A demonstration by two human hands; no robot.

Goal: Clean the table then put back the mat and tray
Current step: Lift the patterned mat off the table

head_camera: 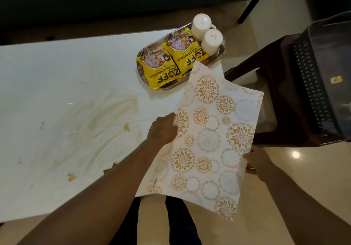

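The white table [57,85] showed brown smears and stains. The patterned mat [212,142] was lifted off its right end, tilted. L hand [163,128] gripped the mat's left edge; R hand [256,163] pinched its right edge. The steel tray [218,58] w/ two yellow packets [176,62] and two white cups [206,33] sat at the table's far right corner.

left hand [163,128] gripping, right hand [255,162] gripping

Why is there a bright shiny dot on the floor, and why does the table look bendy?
Head view: the dot on the floor is a lamp's reflection on glossy tile; the wide-angle lens bows the table edges; the top of the frame sits in dim shadow; the mat and both hands look slightly soft.
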